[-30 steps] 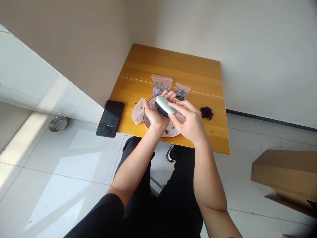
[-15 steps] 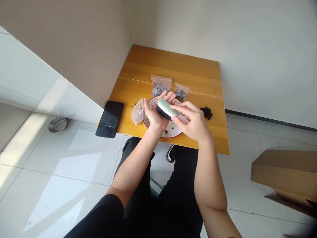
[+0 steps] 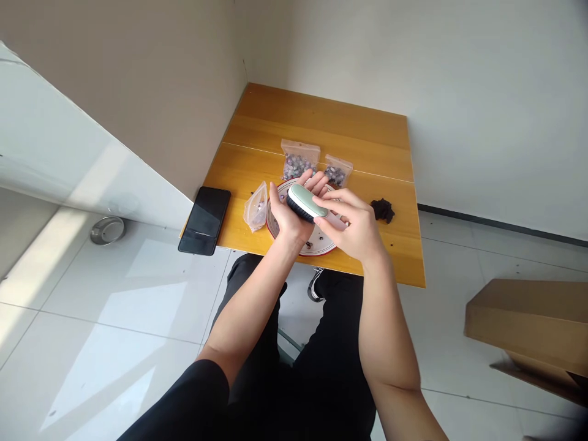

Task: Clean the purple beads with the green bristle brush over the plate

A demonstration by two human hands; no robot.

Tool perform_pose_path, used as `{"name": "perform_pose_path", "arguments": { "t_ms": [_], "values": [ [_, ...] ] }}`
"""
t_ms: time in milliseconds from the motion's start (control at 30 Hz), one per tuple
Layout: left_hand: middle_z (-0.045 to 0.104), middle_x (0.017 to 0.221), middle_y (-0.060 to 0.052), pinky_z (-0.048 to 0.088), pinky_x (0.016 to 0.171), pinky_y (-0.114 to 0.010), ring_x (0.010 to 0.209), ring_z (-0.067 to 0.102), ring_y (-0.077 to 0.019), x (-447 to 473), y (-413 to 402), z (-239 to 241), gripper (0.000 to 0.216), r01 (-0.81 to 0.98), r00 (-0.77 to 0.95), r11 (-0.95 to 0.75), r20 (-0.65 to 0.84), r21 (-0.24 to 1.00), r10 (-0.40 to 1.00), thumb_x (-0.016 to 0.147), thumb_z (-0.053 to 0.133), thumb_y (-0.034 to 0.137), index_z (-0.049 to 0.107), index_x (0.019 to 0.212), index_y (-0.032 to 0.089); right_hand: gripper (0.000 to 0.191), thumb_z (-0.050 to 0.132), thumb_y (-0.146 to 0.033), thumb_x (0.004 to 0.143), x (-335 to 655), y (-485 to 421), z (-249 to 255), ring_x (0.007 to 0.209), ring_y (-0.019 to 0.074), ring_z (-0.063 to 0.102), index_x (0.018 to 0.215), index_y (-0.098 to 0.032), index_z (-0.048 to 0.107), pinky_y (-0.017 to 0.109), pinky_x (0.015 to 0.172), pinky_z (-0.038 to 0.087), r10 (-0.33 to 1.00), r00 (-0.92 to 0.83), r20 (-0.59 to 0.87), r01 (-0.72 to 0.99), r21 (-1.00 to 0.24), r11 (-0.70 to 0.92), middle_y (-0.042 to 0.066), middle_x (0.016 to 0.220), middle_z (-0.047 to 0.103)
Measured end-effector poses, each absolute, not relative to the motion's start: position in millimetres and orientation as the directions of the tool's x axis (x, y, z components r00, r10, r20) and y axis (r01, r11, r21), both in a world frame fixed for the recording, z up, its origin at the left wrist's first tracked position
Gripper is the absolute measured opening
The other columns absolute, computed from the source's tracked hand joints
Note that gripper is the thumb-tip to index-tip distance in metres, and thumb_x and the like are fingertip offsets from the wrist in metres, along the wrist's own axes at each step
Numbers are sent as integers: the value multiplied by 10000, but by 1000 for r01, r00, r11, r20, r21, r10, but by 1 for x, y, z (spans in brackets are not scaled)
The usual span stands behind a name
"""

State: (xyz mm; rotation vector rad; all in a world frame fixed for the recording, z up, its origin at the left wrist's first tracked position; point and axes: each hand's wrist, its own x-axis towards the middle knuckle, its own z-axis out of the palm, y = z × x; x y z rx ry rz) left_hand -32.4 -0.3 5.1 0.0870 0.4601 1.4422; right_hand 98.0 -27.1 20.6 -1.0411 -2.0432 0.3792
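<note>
Honey-yellow wooden desk (image 3: pixel 321 122) stands in a white-walled corner, with a white plate with a red rim (image 3: pixel 316 250) near its front edge. Above the plate, an oval pale-green brush with dark bristles (image 3: pixel 303 202) lies across the open left hand (image 3: pixel 289 214), its fingers spread beneath it. The right hand (image 3: pixel 353 223) curves in from the side, its fingers at the brush's end, though whether they grip is hard to tell. The brush looks light and stiff, its smooth back perhaps slippery, so the sides of the back should offer the surest hold. Clear zip bags of purple-grey stones (image 3: pixel 298 160) sit just behind the plate.
</note>
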Motion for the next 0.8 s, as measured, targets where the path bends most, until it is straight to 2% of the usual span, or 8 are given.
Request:
{"name": "perform_pose_path", "arguments": {
  "t_ms": [100, 333, 433, 600, 800],
  "values": [
    [742, 1150, -164, 456, 1155, -460, 1364, 576, -329, -29, 1, 2, 727, -935, 57, 136, -238, 328, 969, 960, 241, 673, 702, 1059, 120, 362, 665, -214, 899, 96, -25, 17, 1081, 246, 680, 1248, -295, 713, 457, 933, 615, 771, -318, 552, 554, -552, 623, 68, 1178, 693],
    [712, 1216, -203, 453, 1155, -435, 1406, 532, -340, -30, 1, 3, 766, -940, 45, 129, -259, 315, 965, 952, 256, 693, 688, 1114, 82, 336, 680, -233, 888, 102, -27, 22, 1093, 252, 685, 1213, -303, 732, 476, 952, 609, 804, -345, 483, 557, -585, 590, 54, 1178, 698],
    [715, 1197, -206, 451, 1161, -439, 1401, 535, -344, -28, 0, 3, 764, -938, 57, 139, -255, 318, 965, 953, 246, 684, 692, 1089, 80, 357, 678, -225, 889, 98, -28, 21, 1050, 238, 689, 1233, -308, 721, 457, 919, 619, 793, -338, 507, 556, -572, 603, 55, 1178, 696],
    [709, 1226, -187, 462, 1154, -430, 1399, 540, -331, -30, 0, 3, 755, -939, 42, 127, -261, 321, 964, 953, 253, 693, 691, 1087, 92, 370, 667, -197, 892, 99, -25, 18, 1128, 248, 673, 1246, -288, 720, 460, 969, 596, 774, -326, 543, 564, -546, 620, 73, 1188, 682],
    [719, 1203, -196, 452, 1165, -431, 1396, 544, -335, -30, -2, 3, 784, -938, 61, 144, -259, 315, 964, 957, 228, 692, 697, 1095, 79, 369, 678, -222, 887, 99, -26, 17, 1003, 224, 696, 1238, -324, 724, 459, 913, 616, 778, -364, 512, 541, -563, 625, 50, 1174, 683]
  ]
}}
